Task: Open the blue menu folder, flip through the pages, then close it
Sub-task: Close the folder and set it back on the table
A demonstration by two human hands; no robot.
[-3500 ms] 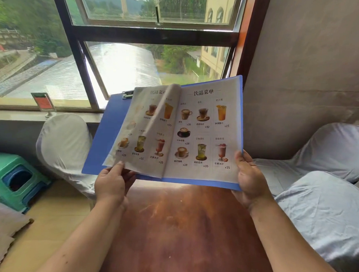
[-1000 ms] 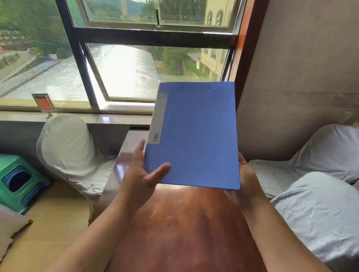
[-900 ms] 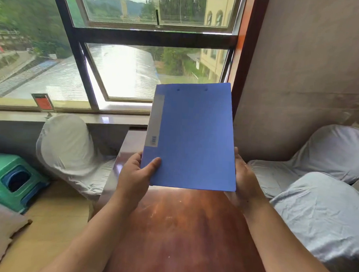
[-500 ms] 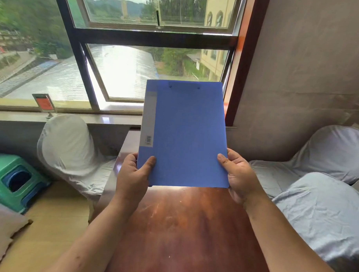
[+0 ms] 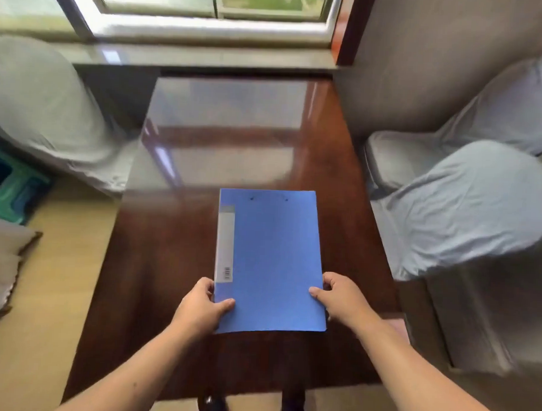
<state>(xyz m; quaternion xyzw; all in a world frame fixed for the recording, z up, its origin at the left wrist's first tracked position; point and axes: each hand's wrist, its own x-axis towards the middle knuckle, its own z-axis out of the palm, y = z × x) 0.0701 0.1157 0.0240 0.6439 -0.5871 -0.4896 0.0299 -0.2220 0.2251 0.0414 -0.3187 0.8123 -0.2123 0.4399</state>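
Observation:
The blue menu folder point(image 5: 271, 260) is closed and lies flat, or nearly flat, over the dark wooden table point(image 5: 175, 263), its grey spine label on the left. My left hand point(image 5: 201, 310) grips its near left corner, thumb on the cover. My right hand point(image 5: 340, 297) holds the near right edge, thumb on top and fingers beneath. I cannot tell whether the folder fully rests on the wood.
Chairs in grey-white covers stand on the left point(image 5: 42, 111) and on the right point(image 5: 460, 205). A green plastic stool point(image 5: 9, 190) sits on the floor at far left. The window sill point(image 5: 207, 54) runs beyond the table's far edge.
The folder was open showing drink pages, then shut and held upright before the window. Now both hands have lowered it to the table and the view has tilted down.

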